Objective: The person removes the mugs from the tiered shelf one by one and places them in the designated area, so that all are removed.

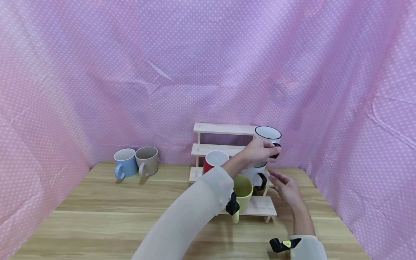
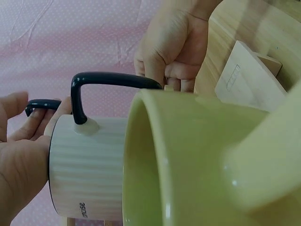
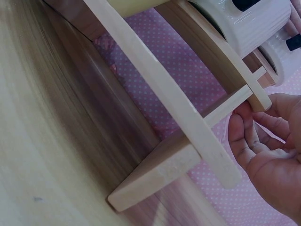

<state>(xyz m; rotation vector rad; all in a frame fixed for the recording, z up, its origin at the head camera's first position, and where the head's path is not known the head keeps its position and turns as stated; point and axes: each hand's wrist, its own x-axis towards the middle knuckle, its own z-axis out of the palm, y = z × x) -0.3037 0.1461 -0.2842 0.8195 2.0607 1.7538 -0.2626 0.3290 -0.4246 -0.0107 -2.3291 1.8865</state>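
here, upper right on the pale wooden tiered shelf (image 1: 224, 129), is a white, black-rimmed mug (image 1: 267, 134), likely slick and breakable. the left hand (image 1: 259, 150) pinches its black handle (image 1: 275, 156), probably the safest hold; the right hand (image 1: 287, 189) pinches a plank end (image 3: 263, 101).

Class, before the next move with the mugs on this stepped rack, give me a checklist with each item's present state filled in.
1. Left hand holding the upper white mug by its black handle: ok.
2. That mug's base fully on its shelf: cannot tell; the hand hides it from the head camera.
3. Right hand at the rack's right-hand shelf end: ok.
4. Yellow mug upright on the lowest shelf: ok.
5. Red mug fully visible: not ok; the left arm covers part.
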